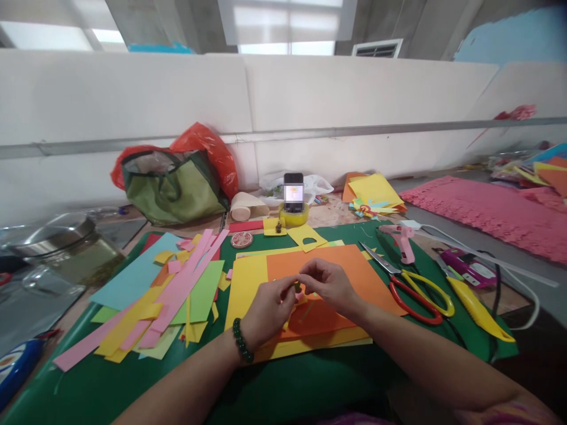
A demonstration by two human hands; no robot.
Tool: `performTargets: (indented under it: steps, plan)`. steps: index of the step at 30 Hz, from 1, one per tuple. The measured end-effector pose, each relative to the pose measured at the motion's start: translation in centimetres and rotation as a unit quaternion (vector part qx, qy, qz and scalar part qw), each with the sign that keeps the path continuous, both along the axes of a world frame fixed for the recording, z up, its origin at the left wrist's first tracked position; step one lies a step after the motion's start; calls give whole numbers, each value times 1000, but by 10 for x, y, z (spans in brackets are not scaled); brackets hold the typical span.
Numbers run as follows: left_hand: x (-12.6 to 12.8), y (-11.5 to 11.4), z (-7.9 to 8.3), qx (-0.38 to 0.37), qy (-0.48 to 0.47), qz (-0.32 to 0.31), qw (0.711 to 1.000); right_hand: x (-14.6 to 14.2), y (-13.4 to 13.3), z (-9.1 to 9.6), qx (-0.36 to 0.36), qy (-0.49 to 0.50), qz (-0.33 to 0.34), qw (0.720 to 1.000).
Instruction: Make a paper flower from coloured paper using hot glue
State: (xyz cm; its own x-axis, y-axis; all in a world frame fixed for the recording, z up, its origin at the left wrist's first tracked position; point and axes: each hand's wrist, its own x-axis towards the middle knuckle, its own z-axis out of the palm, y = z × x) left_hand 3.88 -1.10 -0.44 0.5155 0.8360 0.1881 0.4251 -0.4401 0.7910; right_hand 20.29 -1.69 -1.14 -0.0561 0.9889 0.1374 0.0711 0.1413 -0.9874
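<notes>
Head view, starting at the left: what lies there?

"Loose strips of pink paper (181, 292) and yellow paper (117, 336) overlap a pale blue paper sheet (128, 271) on a dark green mat (88, 389). A light green paper sheet (206, 289) pokes out just beside them."

"And the left hand (271, 306)?"

"Thumb and forefinger are nearly closed, pinching a small pink and dark green craft piece (297, 290). A bracelet of round dark green beads (243, 340) circles the wrist."

"How does the piece look?"

"Tiny: a dark green bit above, pale pink below, and yellow just beneath. Fingers cover much of it, so I can't make out its full shape, or whether that yellow belongs to it. It sits between both hands, over a flat orange paper sheet (358, 271)."

"The right hand (330, 283)?"

"Curled, fingertips close together right by the piece. Whether they grip it, I can't tell."

"Further right?"

"Steel scissors with red and yellow handles (392, 270), a pale pink glue gun (404, 242), then a yellow-handled knife (478, 307)."
</notes>
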Motion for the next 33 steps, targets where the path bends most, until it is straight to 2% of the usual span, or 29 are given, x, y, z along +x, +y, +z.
performTargets:
  steps: [3, 9, 14, 18, 20, 25, 28, 33]
  plan:
    - [1, 2, 2, -85, -64, 7, 994, 0, 0, -1, -6, 18, 7, 1000]
    - [3, 6, 4, -198, -170, 5, 965, 1, 0, -2, -6, 14, 18, 1000]
    - [1, 11, 8, -309, -239, 8, 921, 2, -3, 5, -13, -19, 7, 1000]
    - [-2, 14, 9, -384, -272, 29, 882, 4, -4, 8, -40, -9, 23, 999]
    - [-3, 15, 8, -385, -272, 35, 881, 6, -3, 8, -47, 4, 27, 998]
    - [-2, 14, 10, -339, -245, 37, 907, 8, -2, 8, -36, 52, 40, 997]
    - [-2, 13, 11, -331, -230, 26, 915, 7, -1, 8, -52, 51, 32, 997]
    - [-3, 15, 8, -353, -246, 37, 902, 5, -2, 9, -72, 39, 23, 996]
